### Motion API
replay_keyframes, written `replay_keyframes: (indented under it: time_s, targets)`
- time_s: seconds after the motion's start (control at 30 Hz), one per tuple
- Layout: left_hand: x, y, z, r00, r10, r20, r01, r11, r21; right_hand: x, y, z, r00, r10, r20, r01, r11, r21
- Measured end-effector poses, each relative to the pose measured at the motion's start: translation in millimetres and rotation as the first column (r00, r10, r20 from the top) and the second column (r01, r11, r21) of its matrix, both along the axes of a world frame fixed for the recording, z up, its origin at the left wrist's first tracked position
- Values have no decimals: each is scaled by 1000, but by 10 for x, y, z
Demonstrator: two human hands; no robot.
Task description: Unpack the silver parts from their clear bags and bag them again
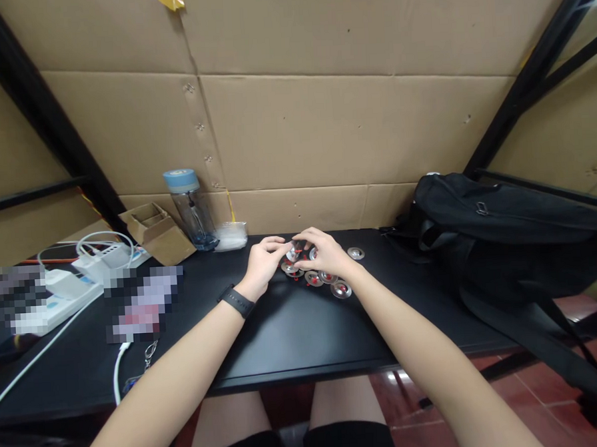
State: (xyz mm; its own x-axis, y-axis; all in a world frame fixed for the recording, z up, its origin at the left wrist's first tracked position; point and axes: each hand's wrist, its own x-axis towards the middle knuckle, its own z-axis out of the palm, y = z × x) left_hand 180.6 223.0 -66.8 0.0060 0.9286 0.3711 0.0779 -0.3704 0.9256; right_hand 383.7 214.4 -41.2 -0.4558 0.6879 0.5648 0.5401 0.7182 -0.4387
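Note:
My left hand (264, 264), with a black watch on the wrist, pinches the edge of a small silvery metal disc (293, 252) that has a red part on it. From the other side, the curved fingers of my right hand (324, 250) close around the same disc. It is held tilted just above the black table. Below and beside the hands lie several similar round silvery discs (342, 288) with red centres, some overlapping. One more disc (356, 253) sits apart, to the right of my right hand. The fingers partly cover the held disc and some behind it.
Left on the black table (305, 346) are a phone (145, 305), a white power strip (57, 306) with cables, an open cardboard box (159, 234), a blue-lidded bottle (190, 209) and a clear plastic packet (232, 235). A black backpack (509, 239) stands right. Cardboard (298, 130) walls the back.

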Motion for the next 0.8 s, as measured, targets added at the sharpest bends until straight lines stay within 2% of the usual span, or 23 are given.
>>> replay_keyframes:
  time_s: [0.2,0.37,0.47,0.63,0.8]
  targets:
    - [15,12,-21,1000,3,17,-3,1000,1,-116,-5,-65,993,-107,42,106,994,4]
    - [-61,83,-17,978,-79,-195,107,985,137,-85,1,-21,995,-72,-65,69,996,-55]
    - [-70,90,-38,954,-84,-287,138,976,171,-74,5,-19,994,-41,-103,31,995,-93]
    - [-74,84,-44,933,-55,-356,130,973,191,-30,45,-51,992,-4,-125,-11,992,-126]
    - [-129,70,34,867,60,-494,59,973,222,58,102,-48,993,26,-111,-41,990,-137]
